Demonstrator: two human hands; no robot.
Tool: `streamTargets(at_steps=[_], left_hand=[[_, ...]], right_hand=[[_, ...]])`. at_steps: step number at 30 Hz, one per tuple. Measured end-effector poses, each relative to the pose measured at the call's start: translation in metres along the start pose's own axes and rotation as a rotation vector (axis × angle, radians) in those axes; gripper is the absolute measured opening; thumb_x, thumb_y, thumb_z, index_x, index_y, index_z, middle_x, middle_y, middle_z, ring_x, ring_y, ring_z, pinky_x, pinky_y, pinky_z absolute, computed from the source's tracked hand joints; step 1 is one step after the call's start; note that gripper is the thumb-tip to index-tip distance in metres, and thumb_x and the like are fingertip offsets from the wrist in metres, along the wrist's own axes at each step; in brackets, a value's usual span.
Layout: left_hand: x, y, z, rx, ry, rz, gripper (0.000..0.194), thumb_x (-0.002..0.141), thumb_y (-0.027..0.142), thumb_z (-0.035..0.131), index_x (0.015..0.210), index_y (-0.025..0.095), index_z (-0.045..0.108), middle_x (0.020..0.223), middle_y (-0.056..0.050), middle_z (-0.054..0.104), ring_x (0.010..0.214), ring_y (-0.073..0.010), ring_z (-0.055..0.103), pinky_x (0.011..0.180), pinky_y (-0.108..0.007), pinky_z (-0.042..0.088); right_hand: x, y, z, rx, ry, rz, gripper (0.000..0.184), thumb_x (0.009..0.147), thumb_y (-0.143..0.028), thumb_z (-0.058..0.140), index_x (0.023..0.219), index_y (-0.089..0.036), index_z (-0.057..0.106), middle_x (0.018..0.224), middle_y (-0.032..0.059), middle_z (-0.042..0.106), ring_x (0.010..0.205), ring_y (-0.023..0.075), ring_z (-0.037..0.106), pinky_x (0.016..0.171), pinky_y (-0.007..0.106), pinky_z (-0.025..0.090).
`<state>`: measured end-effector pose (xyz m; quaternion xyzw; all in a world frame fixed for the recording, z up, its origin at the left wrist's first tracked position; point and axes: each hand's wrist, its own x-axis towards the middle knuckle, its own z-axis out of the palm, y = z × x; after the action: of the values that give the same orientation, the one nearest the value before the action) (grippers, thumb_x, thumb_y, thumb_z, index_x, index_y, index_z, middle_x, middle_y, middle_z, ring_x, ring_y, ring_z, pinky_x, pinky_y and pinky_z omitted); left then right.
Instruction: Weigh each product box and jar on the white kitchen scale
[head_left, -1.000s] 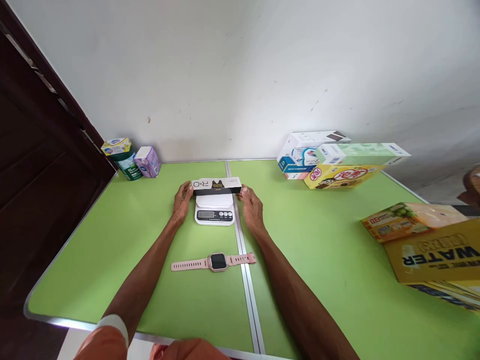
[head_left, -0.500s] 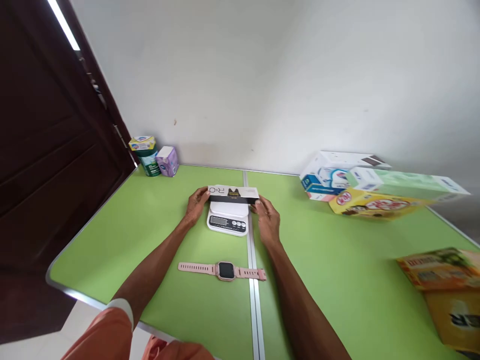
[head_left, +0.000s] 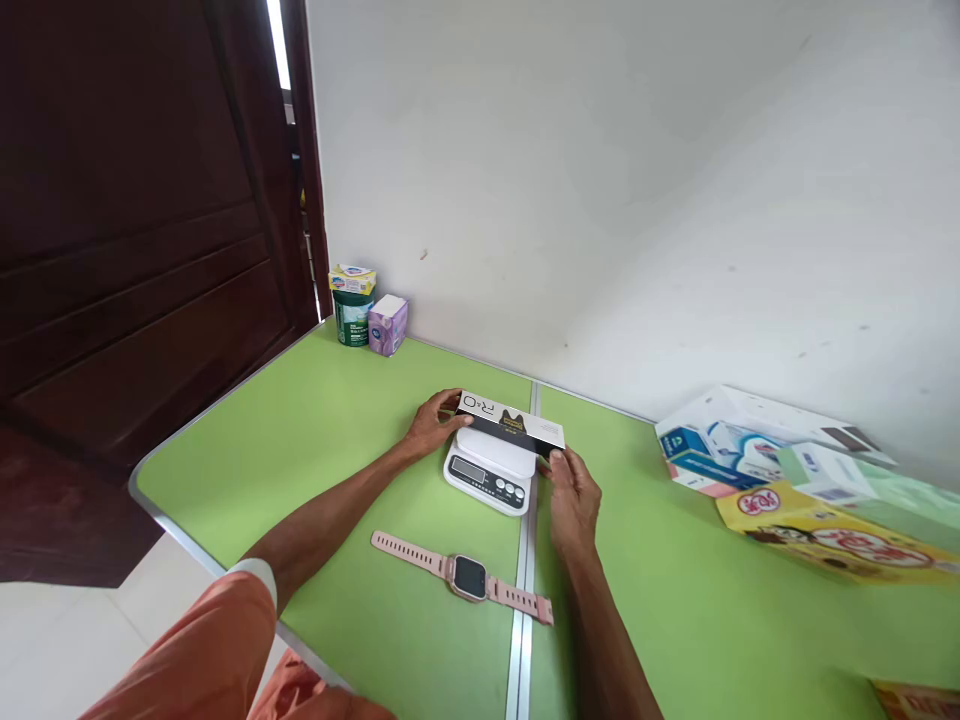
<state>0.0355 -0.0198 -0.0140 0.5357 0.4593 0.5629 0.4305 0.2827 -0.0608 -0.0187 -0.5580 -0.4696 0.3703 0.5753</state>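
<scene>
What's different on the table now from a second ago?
The view turned left, showing more of the door. The left hand and right hand still hold the long box at the white scale; the pink watch stayed put.

A dark door (head_left: 127, 180) stands beside a pale wall (head_left: 600, 180).
</scene>
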Motion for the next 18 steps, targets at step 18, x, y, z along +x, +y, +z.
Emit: streamTargets(at_steps=[18], left_hand=[[0.011, 0.044, -0.166, 0.105, 0.294, 0.058, 0.075, 0.076, 0.056, 0.089, 0.137, 0.018, 0.066, 0.13, -0.013, 0.079, 0.106, -0.0261, 0.077, 0.091, -0.036, 0.061]], right_hand=[[0.034, -0.095, 0.161, -0.25, -0.327, -0.214, 0.073, 0.097, -0.072, 0.058, 0.144, -0.019, 0.072, 0.147, 0.0211, 0.071, 0.131, 0.0396, 0.067, 0.106, 0.058, 0.054]])
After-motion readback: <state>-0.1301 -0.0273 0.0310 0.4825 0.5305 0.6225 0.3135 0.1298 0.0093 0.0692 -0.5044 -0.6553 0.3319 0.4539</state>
